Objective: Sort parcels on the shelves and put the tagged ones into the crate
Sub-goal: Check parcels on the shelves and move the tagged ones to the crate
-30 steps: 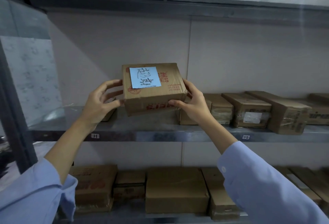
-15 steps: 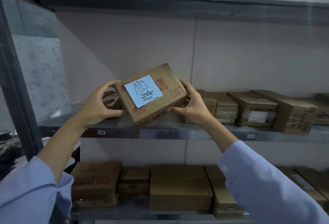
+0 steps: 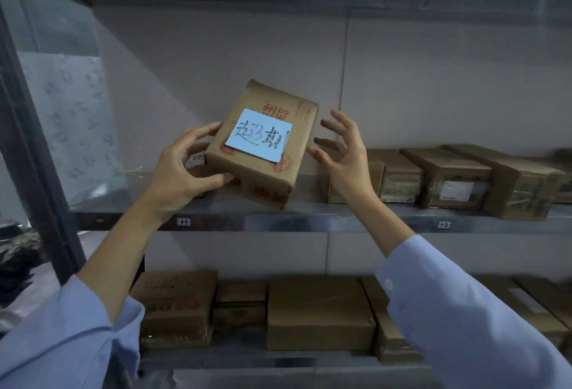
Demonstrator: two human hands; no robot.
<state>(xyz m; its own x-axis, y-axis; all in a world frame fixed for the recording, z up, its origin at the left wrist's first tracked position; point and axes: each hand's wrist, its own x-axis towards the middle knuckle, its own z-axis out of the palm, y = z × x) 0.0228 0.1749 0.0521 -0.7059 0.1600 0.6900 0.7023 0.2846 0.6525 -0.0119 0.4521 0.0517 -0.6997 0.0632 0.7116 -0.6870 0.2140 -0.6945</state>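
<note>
A metal shelf [image 3: 340, 218] lined with brown parcels fills the frame, a second row of boxes on the level below. In front of it, held above the shelf edge, is a tagged box [image 3: 263, 147], tilted so its long axis runs from lower left to upper right, a blue note [image 3: 258, 135] on its face. The left hand [image 3: 182, 172] alone grips it at the lower-left corner. The right hand [image 3: 343, 153] is spread wide just beside the right edge, not touching. No crate is in view.
</note>
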